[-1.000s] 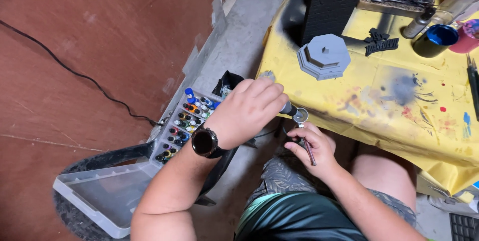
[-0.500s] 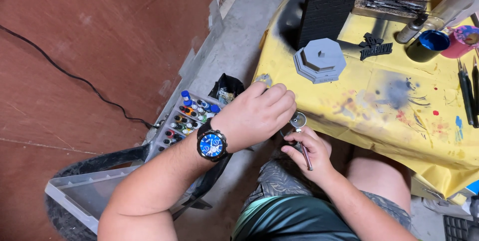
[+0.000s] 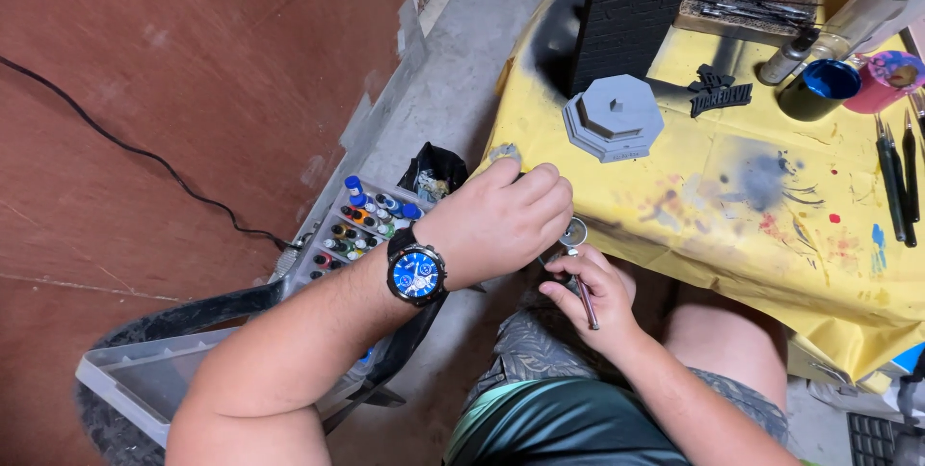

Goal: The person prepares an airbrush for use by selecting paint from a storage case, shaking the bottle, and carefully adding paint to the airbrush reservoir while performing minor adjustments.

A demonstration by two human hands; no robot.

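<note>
Left hand, wristwatch on wrist, fingers curled onto top of airbrush, likely at its small cup. Right hand grasps airbrush body over lap, just below edge of yellow-covered table. Paint bottle tray left, on floor.

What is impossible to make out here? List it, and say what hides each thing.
Head view only:
- What the left hand grips: its closed fingers cover it.
- The small metal tool in the right hand: both hands hide most of it.
- The paint bottles in the box: partly behind the left wrist, too small to count.
- The clear tray: cut off by the left forearm.
</note>
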